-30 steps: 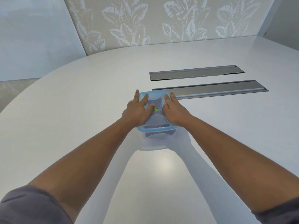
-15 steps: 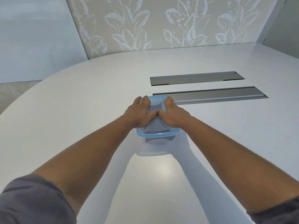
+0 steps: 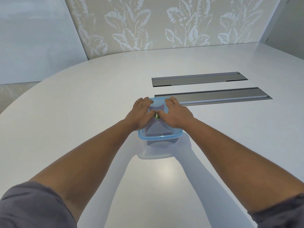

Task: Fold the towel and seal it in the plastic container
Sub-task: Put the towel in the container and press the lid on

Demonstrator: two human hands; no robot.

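Your left hand (image 3: 142, 112) and right hand (image 3: 176, 113) both lie flat on the blue lid (image 3: 160, 134) of the plastic container (image 3: 162, 143), fingers fairly straight and pressing down, thumbs almost meeting at a small green mark in the lid's middle. Neither hand grips anything. The container sits on the white table (image 3: 82, 112), just in front of the nearer metal slot (image 3: 213, 96). A dark shape shows through the lid, probably the towel, but you cannot tell for certain. The lid's near edge looks seated; the far edge is hidden under your fingers. If you press only at the centre, a corner may stay unsealed, and uneven pressure could slide the container on the smooth tabletop.
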